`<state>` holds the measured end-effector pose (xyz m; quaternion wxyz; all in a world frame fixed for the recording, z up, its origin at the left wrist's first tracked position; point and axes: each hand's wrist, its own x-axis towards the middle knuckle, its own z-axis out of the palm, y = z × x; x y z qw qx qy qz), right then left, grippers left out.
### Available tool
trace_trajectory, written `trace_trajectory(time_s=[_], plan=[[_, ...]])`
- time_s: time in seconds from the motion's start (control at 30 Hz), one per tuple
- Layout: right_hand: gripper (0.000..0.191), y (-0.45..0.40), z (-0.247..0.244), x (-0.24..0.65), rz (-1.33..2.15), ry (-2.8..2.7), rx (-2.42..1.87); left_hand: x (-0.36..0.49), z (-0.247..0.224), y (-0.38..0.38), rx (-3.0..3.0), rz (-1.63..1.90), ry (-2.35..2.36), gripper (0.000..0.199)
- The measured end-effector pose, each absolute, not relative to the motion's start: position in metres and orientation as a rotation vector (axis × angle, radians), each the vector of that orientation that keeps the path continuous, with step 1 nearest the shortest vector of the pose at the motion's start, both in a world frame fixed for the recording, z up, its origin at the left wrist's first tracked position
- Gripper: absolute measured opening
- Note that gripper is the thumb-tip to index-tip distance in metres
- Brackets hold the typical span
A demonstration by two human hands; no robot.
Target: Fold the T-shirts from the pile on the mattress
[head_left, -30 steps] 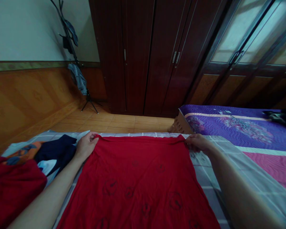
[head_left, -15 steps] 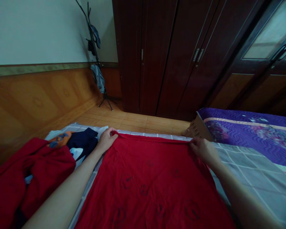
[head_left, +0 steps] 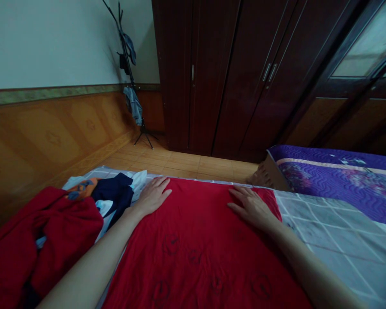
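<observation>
A red cloth garment (head_left: pixel 199 231) with dark round prints lies spread over a grey checked sheet (head_left: pixel 328 231); its exact kind I cannot tell. My left hand (head_left: pixel 154 195) rests flat on the garment's far left corner, fingers stretched out. On the far right part lies my right hand (head_left: pixel 251 206), its fingers spread and pressed to the fabric. Neither hand grips anything. The garment's near end runs out of the picture between my forearms.
To the left is a pile of clothes: a red garment (head_left: pixel 67 219), a navy one (head_left: pixel 114 191) and white pieces. Beyond the sheet stand a coat rack (head_left: pixel 127 64) and a dark wardrobe (head_left: pixel 212 77). A purple floral cover (head_left: pixel 337 171) lies at the right.
Both hands have let go of the garment's far edge and now lie flat on it. My right hand has moved left, inward from the corner. The far edge looks flatter.
</observation>
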<state>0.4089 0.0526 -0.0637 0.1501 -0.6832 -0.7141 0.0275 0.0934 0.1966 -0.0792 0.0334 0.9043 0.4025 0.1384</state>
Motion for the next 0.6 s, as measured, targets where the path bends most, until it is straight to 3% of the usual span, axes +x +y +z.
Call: trace_trajectory(time_s=[0.07, 0.23, 0.33, 0.6], plan=[[0.057, 0.054, -0.07, 0.417, -0.082, -1.945, -2.081, 0.092, -0.079, 0.197, 2.791, 0.387, 1.353, 0.051], [0.06, 0.054, -0.079, 0.418, 0.023, -2.192, -1.931, 0.099, -0.074, 0.185, 2.813, 0.166, 1.08, 0.058], [0.064, 0.053, -0.086, 0.423, -0.17, -2.005, -2.178, 0.096, -0.077, 0.184, 2.752, 0.279, 1.317, 0.064], [0.068, 0.053, -0.102, 0.44, -0.305, -2.012, -2.28, 0.094, -0.092, 0.179, 2.761, 0.248, 1.143, 0.066]])
